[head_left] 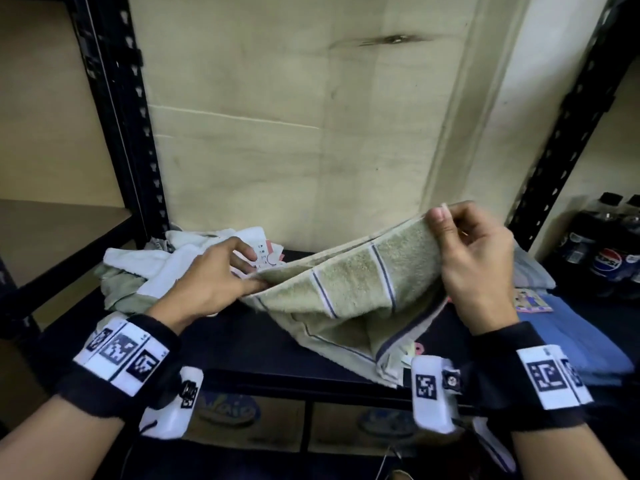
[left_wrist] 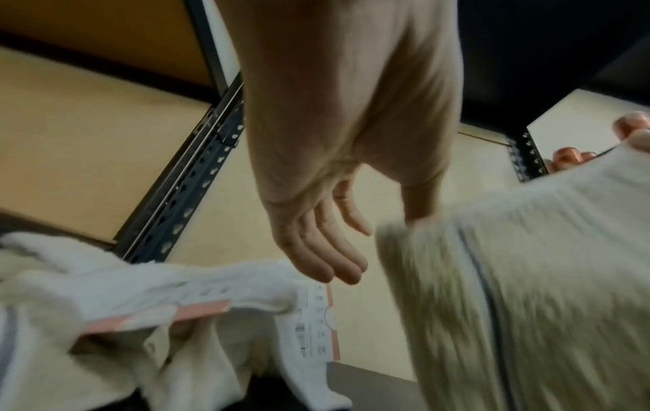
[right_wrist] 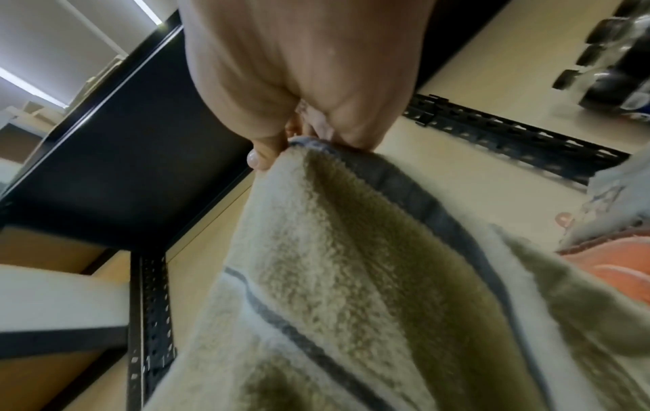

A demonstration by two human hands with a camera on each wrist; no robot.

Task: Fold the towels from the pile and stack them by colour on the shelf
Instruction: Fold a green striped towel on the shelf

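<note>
An olive-green towel (head_left: 349, 285) with white and navy stripes hangs doubled over the dark shelf board (head_left: 242, 341). My right hand (head_left: 441, 214) pinches its raised right corner between thumb and fingers; the right wrist view shows the same grip (right_wrist: 281, 144) on the towel (right_wrist: 351, 278). My left hand (head_left: 254, 271) is at the towel's lower left corner. Its thumb lies against the edge and the fingers (left_wrist: 327, 258) are straight and off the cloth (left_wrist: 527, 278). The pile (head_left: 152, 268) of white and pale green towels lies behind the left hand.
A paper tag (head_left: 265, 254) sticks out of the pile. Folded blue towels (head_left: 581, 344) lie at the shelf's right end, with cola bottles (head_left: 609, 254) beyond them. Black perforated uprights (head_left: 117, 109) frame the bay. Cardboard boxes sit on the level below.
</note>
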